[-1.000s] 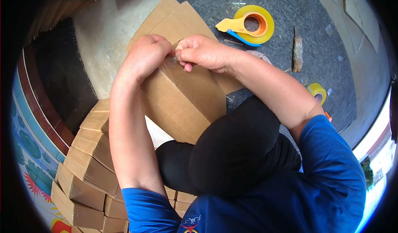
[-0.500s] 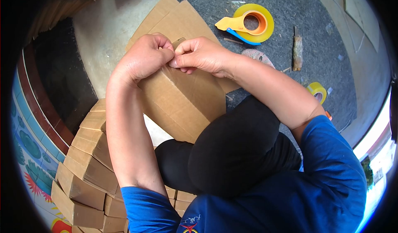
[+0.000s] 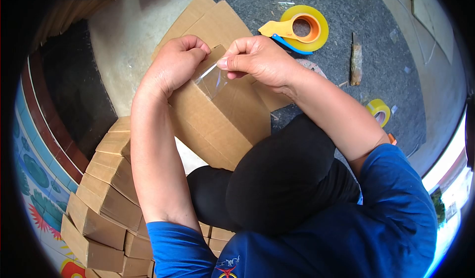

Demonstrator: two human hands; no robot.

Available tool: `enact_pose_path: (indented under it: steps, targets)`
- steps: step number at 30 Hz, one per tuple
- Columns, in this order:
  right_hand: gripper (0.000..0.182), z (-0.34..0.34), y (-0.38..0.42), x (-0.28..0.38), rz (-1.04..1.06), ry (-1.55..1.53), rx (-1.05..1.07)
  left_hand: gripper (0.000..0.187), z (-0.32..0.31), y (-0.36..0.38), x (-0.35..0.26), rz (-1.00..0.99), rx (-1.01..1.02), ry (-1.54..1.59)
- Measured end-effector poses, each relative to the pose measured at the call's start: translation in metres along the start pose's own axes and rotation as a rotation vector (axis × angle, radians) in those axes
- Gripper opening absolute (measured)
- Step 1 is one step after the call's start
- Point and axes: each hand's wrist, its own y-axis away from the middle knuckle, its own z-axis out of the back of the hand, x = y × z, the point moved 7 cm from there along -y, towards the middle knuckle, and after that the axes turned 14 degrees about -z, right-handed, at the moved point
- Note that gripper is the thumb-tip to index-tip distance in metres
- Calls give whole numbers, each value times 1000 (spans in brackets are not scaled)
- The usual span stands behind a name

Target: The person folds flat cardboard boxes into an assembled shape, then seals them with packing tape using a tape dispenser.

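A brown cardboard box leans tilted before my knees, its upper end between my hands. My right hand pinches a clear piece of tape between thumb and fingers. That film spans the box's edge and catches the light. On the left of the box's upper end is my left hand, its thumb and forefinger pressed together. What lies between those fingers, if anything, is too hidden to name.
Flat cardboard lies beyond the box. A yellow tape roll in an orange dispenser rests on the grey mat, with another tape roll and a wrapped stick-like piece. Several small cardboard boxes are stacked at the left.
My hands were close together at the box's upper end and are now apart. The right has moved slightly right with the clear tape, which now shows across the box edge.
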Motion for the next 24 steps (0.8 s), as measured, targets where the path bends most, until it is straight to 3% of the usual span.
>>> enact_pose_path:
  steps: [11, 16, 20, 23, 24]
  targets:
    - [17, -8, -33, -15, -37, 192, -58, 16, 0, 1, -1, -1, -11, 18]
    - [18, -14, -38, -21, 92, 281, -101, 18, 1, -2, 3, -42, -16, -22]
    - [17, -14, -43, -25, 110, 215, -83, 19, 8, 2, -7, -95, -155, -96]
    - [16, -8, -54, -34, -63, 109, 19, 20, 13, 6, -7, -122, -311, -54]
    - [15, 12, -64, -39, -71, 267, -183, 25, 17, 7, -8, -157, -381, -24]
